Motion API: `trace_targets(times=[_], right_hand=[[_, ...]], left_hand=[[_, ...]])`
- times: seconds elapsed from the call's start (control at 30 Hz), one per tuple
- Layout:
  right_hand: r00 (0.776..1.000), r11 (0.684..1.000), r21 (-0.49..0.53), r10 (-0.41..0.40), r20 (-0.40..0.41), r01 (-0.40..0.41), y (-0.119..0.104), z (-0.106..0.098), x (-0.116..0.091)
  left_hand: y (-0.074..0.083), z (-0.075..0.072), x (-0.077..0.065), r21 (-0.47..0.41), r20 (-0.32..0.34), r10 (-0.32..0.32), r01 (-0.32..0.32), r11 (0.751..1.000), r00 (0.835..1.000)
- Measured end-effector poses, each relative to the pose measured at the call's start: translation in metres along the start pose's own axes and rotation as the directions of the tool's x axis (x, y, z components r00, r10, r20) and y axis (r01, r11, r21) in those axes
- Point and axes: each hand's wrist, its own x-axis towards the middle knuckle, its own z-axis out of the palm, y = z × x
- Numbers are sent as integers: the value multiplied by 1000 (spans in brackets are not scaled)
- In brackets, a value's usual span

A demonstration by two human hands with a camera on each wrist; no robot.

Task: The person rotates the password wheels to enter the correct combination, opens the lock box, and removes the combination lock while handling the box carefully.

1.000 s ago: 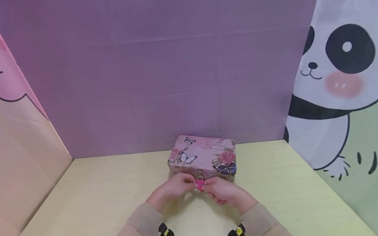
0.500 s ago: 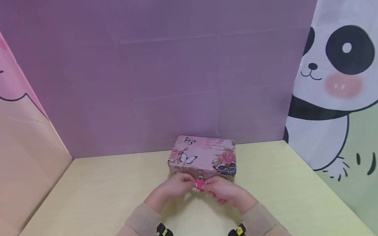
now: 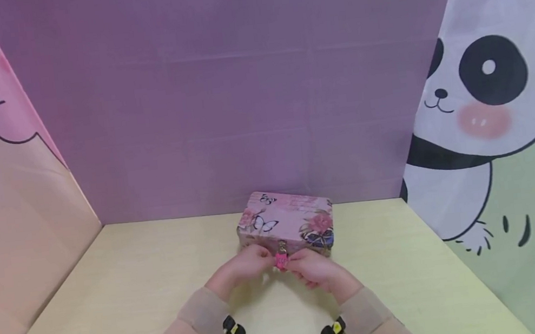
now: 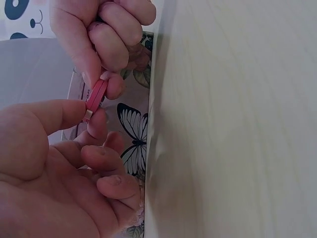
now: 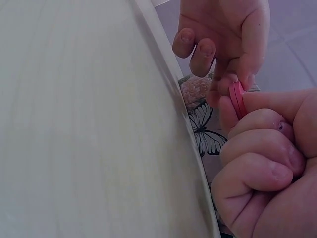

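A small pink padlock [image 3: 282,261] hangs at the metal latch [image 3: 283,246] on the front of a pink box [image 3: 292,213] printed with butterflies and roses. From the left side, my left hand [image 3: 248,264] pinches the padlock's edge between thumb and index finger, its other fingers loosely bent. My right hand [image 3: 320,271] grips the opposite edge with thumb and index finger, the remaining fingers curled into the palm. In the left wrist view the padlock [image 4: 96,96] is seen edge-on between both sets of fingertips. The right wrist view shows a white butterfly [image 5: 207,131] on the box front behind them.
The box stands on a pale wooden table [image 3: 161,276] near its back edge, lid down. A purple panel [image 3: 240,93] rises behind it. Printed walls flank the table, with a panda [image 3: 474,85] on the right. Black wrist cameras [image 3: 333,333] sit by both sleeves.
The padlock has turned slightly between the fingertips. Both hands keep nearly the same place at the box front, and the box stays put with its lid down.
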Motion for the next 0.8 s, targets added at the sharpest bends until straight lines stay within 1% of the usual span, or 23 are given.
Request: trace_targets(times=[0.13, 0.33, 0.67, 0.8], right_hand=[[1000, 1000, 2, 2, -5, -2, -1, 1, 0], [1000, 1000, 16, -2, 2, 2, 0, 0, 1], [1000, 1000, -3, -6, -12, 6, 1, 1, 2], [999, 1000, -2, 2, -42, -2, 1, 0, 3]], left_hand=[[2, 0, -1, 4, -2, -5, 5, 1000, 1000], [2, 1, 0, -32, -12, -7, 6, 999, 1000], [3, 1, 0, -29, -17, -43, 43, 999, 999], [2, 1, 0, -37, -21, -44, 44, 998, 999]])
